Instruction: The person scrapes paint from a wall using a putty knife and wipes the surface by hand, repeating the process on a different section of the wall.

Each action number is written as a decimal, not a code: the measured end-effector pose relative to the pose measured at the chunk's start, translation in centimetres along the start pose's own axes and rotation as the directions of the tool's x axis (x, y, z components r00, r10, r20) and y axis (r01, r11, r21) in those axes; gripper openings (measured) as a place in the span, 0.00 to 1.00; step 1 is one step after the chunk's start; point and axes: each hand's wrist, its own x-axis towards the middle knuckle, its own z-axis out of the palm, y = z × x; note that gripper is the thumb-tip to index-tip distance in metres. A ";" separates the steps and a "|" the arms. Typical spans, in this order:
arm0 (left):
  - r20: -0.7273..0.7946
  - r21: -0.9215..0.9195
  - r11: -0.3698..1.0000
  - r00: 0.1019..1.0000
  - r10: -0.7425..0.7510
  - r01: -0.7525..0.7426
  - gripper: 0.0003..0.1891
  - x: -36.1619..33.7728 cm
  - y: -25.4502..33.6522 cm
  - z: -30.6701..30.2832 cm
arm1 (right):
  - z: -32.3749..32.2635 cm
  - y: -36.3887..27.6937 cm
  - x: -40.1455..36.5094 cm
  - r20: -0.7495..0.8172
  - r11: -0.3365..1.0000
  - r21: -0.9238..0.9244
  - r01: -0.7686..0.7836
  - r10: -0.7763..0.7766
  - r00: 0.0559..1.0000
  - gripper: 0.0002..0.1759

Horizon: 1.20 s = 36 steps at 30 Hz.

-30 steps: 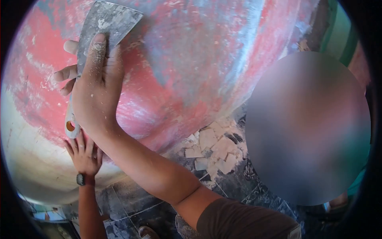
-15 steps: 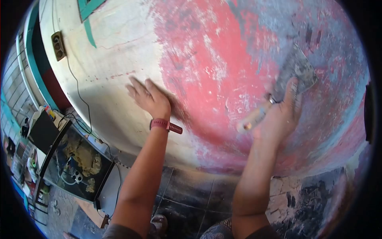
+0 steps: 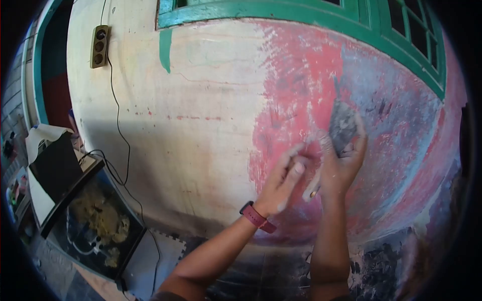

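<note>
Seen from my remote post: a person works a patch of red and blue-grey paint on a cream wall (image 3: 201,125), below a green window frame (image 3: 301,12). The right hand (image 3: 341,163) is closed round the handle of a scraper (image 3: 343,128), one finger laid up the back of the blade, which lies against the paint. The left hand (image 3: 283,183), with a red wristband (image 3: 257,216), rests just beside it, fingers stretched and loosely spread, holding nothing. I judge the step in hand to be scraping with much paint left; the next stroke calls for a flat blade and steady pressure. There is open wall to the right and above as far as the frame's edge. Well apart on the left hang a power strip (image 3: 99,46) and its cable (image 3: 118,115) over a black-framed case (image 3: 85,210) – best avoided.
</note>
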 end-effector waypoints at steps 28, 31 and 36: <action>0.221 -0.559 0.713 0.905 -0.363 0.422 0.22 1.3 -3.4 -11.1 | 10.8 4.0 -5.0 0.407 0.607 -0.688 0.398 -0.131 0.904 0.26; 0.307 -0.767 0.489 0.907 -0.289 0.416 0.20 0.9 -4.1 -10.7 | 10.6 4.3 -4.7 0.420 0.656 -0.632 0.413 -0.158 0.894 0.25; 0.413 -0.835 0.291 0.881 -0.232 0.467 0.20 0.0 -2.5 -10.2 | 10.4 3.4 -3.9 0.448 0.641 -0.640 0.423 -0.135 0.884 0.25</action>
